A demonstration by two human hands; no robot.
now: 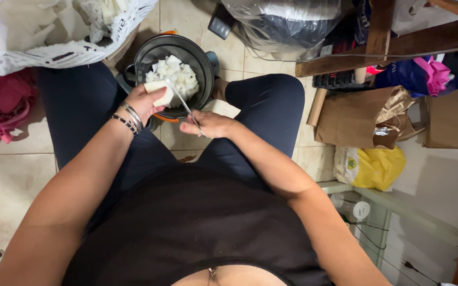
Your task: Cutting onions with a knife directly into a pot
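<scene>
- White block [160, 94], pale and soap-like, sits over the near rim of the pot, so whatever comes off it drops straight in.
- Left hand [145, 101] is closed around the block, fingers wrapped on its near side, the far end left bare for the blade. Bracelets [128, 117] ride on that wrist.
- Right hand [210, 124] is closed in a narrow grip on the handle of a knife [182, 100]. The thin blade runs up and left from the fist and meets the block at its top right edge; the angle looks set for slicing toward the pot.
- Pot [208, 66] is dark and round, on the tiled floor between the person's knees, low and central so both hands can work above it.
- White chunks [178, 77] lie piled inside the pot, same colour as the block.
- Outward: a white sack [54, 50] holding more pale pieces lies at upper left, near the left knee, within reach.
- Right side: brown paper bags [356, 119], a yellow bag [375, 167], wooden beams [393, 42], well apart from the hands.
</scene>
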